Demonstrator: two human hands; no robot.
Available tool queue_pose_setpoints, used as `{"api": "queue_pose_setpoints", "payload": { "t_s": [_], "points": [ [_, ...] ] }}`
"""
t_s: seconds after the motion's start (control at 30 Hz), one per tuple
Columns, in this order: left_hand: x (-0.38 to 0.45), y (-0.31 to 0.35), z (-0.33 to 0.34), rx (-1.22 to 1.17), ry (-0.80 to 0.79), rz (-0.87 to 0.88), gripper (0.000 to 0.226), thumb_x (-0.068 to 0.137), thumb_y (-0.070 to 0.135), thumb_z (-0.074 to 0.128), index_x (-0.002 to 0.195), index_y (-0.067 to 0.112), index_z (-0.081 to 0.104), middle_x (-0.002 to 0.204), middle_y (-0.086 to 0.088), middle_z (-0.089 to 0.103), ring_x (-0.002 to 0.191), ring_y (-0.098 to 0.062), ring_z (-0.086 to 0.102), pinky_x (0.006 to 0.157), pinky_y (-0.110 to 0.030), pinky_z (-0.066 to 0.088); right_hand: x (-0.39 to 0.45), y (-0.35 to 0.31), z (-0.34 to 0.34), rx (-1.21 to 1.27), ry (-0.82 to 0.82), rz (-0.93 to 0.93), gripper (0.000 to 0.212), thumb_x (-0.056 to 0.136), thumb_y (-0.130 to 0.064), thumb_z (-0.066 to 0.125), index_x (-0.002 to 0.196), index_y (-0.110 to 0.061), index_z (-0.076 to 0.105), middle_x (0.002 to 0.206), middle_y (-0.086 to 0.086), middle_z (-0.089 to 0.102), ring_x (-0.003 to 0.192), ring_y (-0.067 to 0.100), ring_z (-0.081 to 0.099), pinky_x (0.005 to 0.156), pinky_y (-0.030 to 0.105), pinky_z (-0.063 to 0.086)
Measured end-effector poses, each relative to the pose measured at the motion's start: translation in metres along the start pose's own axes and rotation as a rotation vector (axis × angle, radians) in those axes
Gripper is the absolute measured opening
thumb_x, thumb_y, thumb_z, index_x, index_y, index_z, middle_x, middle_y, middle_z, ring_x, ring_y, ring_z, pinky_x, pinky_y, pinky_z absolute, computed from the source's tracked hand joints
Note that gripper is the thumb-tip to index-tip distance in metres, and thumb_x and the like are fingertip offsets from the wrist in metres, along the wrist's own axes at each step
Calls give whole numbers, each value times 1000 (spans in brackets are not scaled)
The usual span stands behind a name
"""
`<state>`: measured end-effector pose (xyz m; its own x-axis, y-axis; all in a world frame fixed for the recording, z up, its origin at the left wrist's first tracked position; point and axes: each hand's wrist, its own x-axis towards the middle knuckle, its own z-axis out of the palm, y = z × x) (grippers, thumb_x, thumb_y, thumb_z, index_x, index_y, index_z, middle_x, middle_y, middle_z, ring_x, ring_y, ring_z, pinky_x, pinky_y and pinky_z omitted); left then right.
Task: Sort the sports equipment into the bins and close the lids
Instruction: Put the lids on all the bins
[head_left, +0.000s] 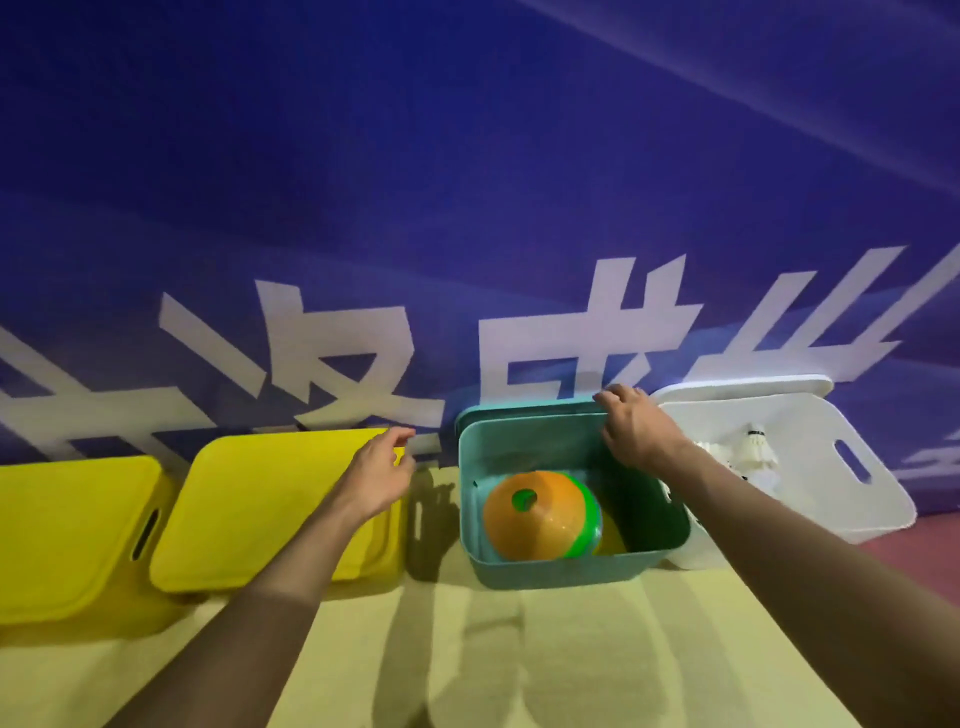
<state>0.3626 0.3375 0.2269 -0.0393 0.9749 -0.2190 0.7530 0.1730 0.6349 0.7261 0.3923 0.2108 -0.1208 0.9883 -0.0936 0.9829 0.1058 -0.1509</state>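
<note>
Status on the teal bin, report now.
Right hand grips teal lid behind teal bin; left hand open, holding nothing. Bin open, orange and green cones inside. Nothing blocking.

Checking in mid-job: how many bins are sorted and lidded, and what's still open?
Done: both yellow bins have lids on. In hand: the right hand grips the teal lid standing behind the teal bin, which holds stacked disc cones; the left hand hovers free. Left: close the teal bin, then the white bin holding shuttlecocks, its lid behind it.
</note>
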Motion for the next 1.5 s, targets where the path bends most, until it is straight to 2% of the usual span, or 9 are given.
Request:
{"api": "queue_pose_setpoints", "payload": {
  "t_s": [0.13, 0.33, 0.6, 0.7, 0.87, 1.0, 1.17, 1.3, 1.5],
  "points": [
    [-9, -4, 26, -22, 0, -98, 39, 101, 14, 54, 140, 22, 54, 143, 0, 58, 124, -21, 59, 105, -36, 49, 37, -6, 11, -91, -82, -108, 46, 100, -24, 49, 145, -18, 46, 149, 11, 45, 127, 35, 53, 104, 50, 46],
    [-7, -10, 33, -77, 29, -162, 38, 102, 7, 53, 137, 19, 56, 139, -3, 60, 124, -21, 59, 102, -32, 48, 55, -12, 35, -197, -104, -94, 36, 107, -29, 38, 138, -21, 53, 147, 9, 38, 137, 31, 37, 114, 57, 32],
    [16, -3, 50, -217, 55, -138, 36, 103, 11, 53, 137, 21, 56, 138, -3, 60, 121, -17, 57, 99, -30, 46, 45, -12, 32, -36, 153, -122, 33, 98, -13, 59, 130, -18, 61, 132, 6, 60, 118, 28, 61, 100, 44, 50],
    [22, 6, 51, -293, 88, -182, 30, 107, 33, 44, 134, 25, 56, 135, -3, 61, 120, -19, 57, 99, -33, 45, 44, -11, 5, -15, 294, -194, 32, 94, -11, 64, 125, -19, 63, 121, 6, 64, 107, 28, 64, 90, 41, 51],
    [22, 27, 39, -868, 109, -350, 61, 106, 59, 20, 138, 19, 54, 129, -5, 61, 123, -28, 58, 106, -51, 48, 13, -16, -26, -115, 435, -382, 25, 92, -20, 68, 117, -23, 67, 105, 2, 61, 92, 28, 57, 74, 40, 44],
    [28, 27, 30, -1292, 25, -474, 36, 105, 50, 42, 109, 22, 65, 121, -12, 66, 115, -29, 60, 105, -50, 47, -39, -12, -25, -99, 398, -397, 28, 99, -32, 58, 125, -25, 67, 111, 0, 61, 97, 23, 55, 80, 40, 48],
    [34, 31, 68, -904, 118, -596, 24, 98, 27, 54, 98, 11, 71, 102, -15, 75, 83, -28, 68, 68, -35, 53, -78, -11, 3, 86, 305, -421, 27, 101, -36, 56, 123, -28, 70, 109, -6, 58, 99, 18, 55, 87, 36, 50],
    [69, 26, 72, -283, 42, -492, 33, 95, 26, 56, 117, 6, 71, 128, -18, 68, 116, -36, 63, 97, -41, 52, -87, 0, 27, 192, 205, -481, 23, 90, -27, 68, 113, -27, 71, 127, -7, 61, 118, 15, 57, 99, 36, 50],
    [106, 38, 62, 205, -112, -394, 51, 94, 30, 47, 139, 8, 56, 147, -16, 54, 131, -34, 54, 106, -38, 45, -96, -4, 44, 221, 1, -444, 29, 87, -36, 54, 116, -39, 57, 158, -14, 40, 150, 12, 30, 122, 40, 29]
  ]
}}
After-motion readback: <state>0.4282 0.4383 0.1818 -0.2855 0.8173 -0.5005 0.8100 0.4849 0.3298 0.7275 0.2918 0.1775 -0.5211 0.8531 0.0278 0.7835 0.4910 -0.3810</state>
